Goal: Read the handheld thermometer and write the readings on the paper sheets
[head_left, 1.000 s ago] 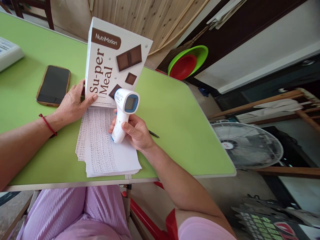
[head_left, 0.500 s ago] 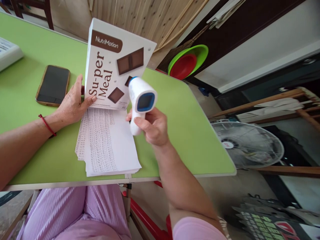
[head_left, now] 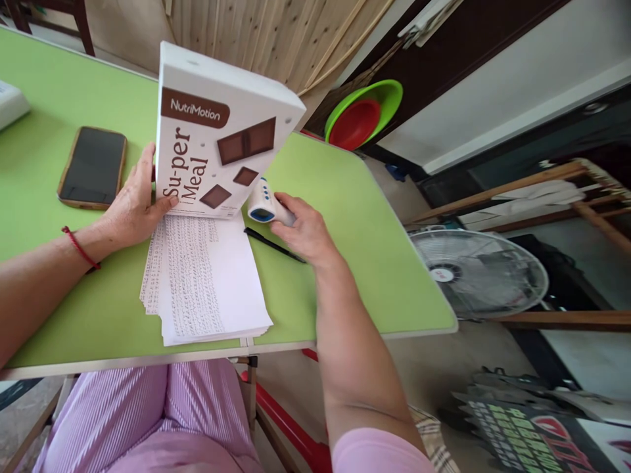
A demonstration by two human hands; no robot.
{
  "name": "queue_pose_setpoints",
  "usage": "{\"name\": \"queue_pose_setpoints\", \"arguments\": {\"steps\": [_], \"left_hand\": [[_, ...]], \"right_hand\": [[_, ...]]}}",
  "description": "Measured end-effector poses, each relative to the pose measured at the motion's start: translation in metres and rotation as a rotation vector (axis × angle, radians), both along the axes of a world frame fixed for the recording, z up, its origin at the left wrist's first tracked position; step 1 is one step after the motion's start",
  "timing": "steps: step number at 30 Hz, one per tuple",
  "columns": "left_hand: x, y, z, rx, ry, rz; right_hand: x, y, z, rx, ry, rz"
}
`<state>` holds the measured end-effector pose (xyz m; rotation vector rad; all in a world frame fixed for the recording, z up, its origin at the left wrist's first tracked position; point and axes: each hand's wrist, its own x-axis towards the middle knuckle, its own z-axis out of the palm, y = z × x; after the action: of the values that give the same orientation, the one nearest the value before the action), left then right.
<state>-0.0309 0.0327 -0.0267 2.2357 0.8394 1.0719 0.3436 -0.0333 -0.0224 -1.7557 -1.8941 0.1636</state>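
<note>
1. Head view: my left hand [head_left: 132,202] grips the lower left edge of the white cardboard box with brown chocolate print [head_left: 210,148], tilted over the far end of the white sheets with rows of script [head_left: 236,282].
2. My right hand [head_left: 309,226] holds the white-and-blue plastic thermometer [head_left: 266,202] just beside the box's lower right corner.
3. On the green surface [head_left: 365,263], the slim black pen [head_left: 276,246] lies beside the sheets.

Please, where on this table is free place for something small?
Bare room: the right part of the green table, between right hand and right edge; also near the front edge, between left forearm and papers. Crowded: the middle, with box, thermometer and pen; phone beside left hand.
</note>
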Motion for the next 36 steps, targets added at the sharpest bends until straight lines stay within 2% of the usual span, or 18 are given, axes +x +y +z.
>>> {"name": "queue_pose_setpoints", "arguments": {"steps": [6, 10, 14, 17, 18, 20, 23, 27, 30, 36], "left_hand": [[0.007, 0.001, -0.001, 0.065, 0.006, 0.010], [0.007, 0.001, 0.000, 0.053, 0.025, -0.001], [0.004, -0.002, 0.006, -0.010, 0.092, 0.010], [0.003, -0.003, 0.004, -0.027, 0.100, 0.024], [0.002, -0.003, 0.002, -0.033, 0.107, 0.026], [0.000, -0.002, -0.002, -0.049, 0.127, 0.029], [-0.001, -0.002, -0.004, -0.084, 0.149, 0.027], [0.003, -0.007, 0.003, -0.158, 0.172, 0.019], [0.004, -0.008, 0.006, -0.155, 0.166, 0.011], [0.003, -0.004, 0.000, -0.113, 0.123, -0.026]], "right_hand": [[-0.006, 0.003, -0.006, -0.016, -0.030, 0.035], [-0.007, 0.003, -0.004, -0.017, -0.069, 0.080], [-0.008, -0.002, 0.005, 0.024, -0.108, 0.066], [-0.009, -0.015, 0.020, 0.075, -0.072, 0.018], [-0.009, -0.021, 0.026, 0.046, -0.057, 0.003], [-0.009, -0.034, 0.038, -0.110, -0.056, -0.034], [-0.010, -0.044, 0.051, -0.313, -0.162, -0.109], [-0.014, -0.046, 0.059, -0.399, -0.220, -0.113], [-0.018, -0.048, 0.062, -0.355, -0.064, -0.080], [-0.050, -0.052, 0.050, 0.055, 0.626, 0.078]]}}
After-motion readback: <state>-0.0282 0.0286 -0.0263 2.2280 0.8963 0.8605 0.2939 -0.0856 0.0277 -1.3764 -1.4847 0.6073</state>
